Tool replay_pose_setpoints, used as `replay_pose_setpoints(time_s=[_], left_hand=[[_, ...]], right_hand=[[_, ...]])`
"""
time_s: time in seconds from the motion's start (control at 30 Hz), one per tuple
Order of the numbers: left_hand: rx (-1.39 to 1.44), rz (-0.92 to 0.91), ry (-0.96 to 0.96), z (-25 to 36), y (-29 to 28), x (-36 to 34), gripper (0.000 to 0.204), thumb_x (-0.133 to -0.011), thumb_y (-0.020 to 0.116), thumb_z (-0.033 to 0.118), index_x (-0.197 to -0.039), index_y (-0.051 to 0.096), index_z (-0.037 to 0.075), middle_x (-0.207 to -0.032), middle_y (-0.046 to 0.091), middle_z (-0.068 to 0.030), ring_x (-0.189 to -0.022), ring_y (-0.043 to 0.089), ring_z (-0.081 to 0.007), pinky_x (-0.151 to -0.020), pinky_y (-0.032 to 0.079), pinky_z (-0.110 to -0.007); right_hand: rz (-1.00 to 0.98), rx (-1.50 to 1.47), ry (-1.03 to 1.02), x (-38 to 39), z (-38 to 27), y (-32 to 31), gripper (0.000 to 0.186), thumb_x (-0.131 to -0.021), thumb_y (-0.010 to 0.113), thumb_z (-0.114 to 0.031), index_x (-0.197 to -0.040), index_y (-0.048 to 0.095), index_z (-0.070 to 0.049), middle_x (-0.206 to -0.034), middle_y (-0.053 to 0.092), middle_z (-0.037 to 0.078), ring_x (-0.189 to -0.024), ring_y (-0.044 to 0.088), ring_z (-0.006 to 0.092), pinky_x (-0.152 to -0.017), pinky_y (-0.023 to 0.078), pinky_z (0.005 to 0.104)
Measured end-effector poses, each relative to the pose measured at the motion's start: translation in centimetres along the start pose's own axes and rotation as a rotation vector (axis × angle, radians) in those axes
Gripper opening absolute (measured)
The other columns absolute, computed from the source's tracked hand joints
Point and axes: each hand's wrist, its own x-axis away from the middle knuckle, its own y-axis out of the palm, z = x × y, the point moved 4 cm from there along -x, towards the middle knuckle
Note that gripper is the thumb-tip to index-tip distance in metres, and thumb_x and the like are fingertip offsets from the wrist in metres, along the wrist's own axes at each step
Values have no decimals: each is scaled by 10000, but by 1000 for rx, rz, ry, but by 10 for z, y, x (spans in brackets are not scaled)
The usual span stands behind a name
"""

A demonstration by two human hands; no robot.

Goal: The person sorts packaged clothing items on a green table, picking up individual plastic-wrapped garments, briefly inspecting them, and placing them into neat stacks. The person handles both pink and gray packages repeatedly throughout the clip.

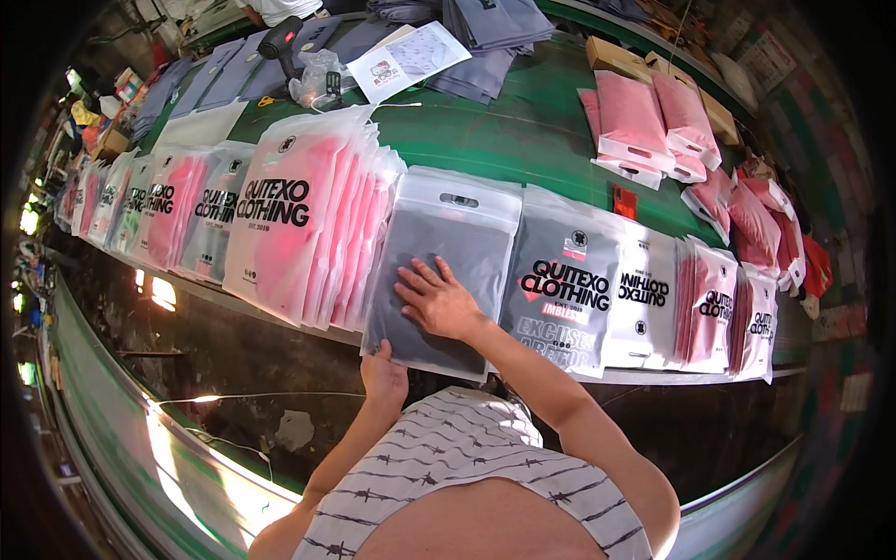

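Note:
Directly before me lies a frosted plastic garment bag (448, 233) with folded dark grey clothing inside and a cut-out handle at its top. My right hand (439, 301) rests flat on its front, fingers spread. At the bag's lower left corner, my left hand (385, 375) pinches the edge, thumb on top and the other fingers hidden underneath. A stack of bags with pink clothing (303, 205) leans close on the left. On the right, a printed bag with grey clothing (565, 280) sits beside the one under my hand.
More bagged clothes (168, 205) line the table's near edge leftward, others (709, 299) rightward. Behind them, the green table (495, 126) bears a barcode scanner (280, 42), a printed sheet (408, 61), grey garments (490, 37), pink bagged garments (630, 117) and a red object (624, 201).

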Motion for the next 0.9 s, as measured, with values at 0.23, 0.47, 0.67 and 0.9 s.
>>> replay_pose_setpoints(time_s=[0.23,0.47,0.67,0.9], left_hand=[[-32,54,5,-12,-24,-19,292,-1061,472,36,-1345,537,22,-1248,636,-85,-1070,646,-187,-917,562,-365],[33,155,-20,-21,-32,-27,255,-1055,496,43,-1297,572,60,-1183,651,-44,-1023,642,-140,-866,556,-293],[-26,134,5,-16,-18,-14,252,-1058,495,50,-1298,569,58,-1236,642,-61,-1071,636,-160,-914,537,-313],[-80,-33,296,13,29,4,260,-1048,544,65,-1306,539,45,-1315,581,-92,-1163,573,-196,-1050,433,-368]], right_hand=[[-173,123,11,-45,65,-2,577,-1035,409,-514,-1488,507,-171,-1619,378,66,-1522,287,281,-1222,187,598],[-130,334,511,-60,87,8,672,-1035,402,-514,-1541,404,-72,-1656,299,103,-1544,222,320,-1214,165,638],[-221,118,-34,-31,17,17,648,-1031,407,-500,-1499,470,-57,-1614,382,121,-1519,301,298,-1222,162,618],[12,92,274,-27,85,-19,547,-1026,489,-440,-1412,563,-61,-1559,454,139,-1465,390,319,-1175,270,629]])
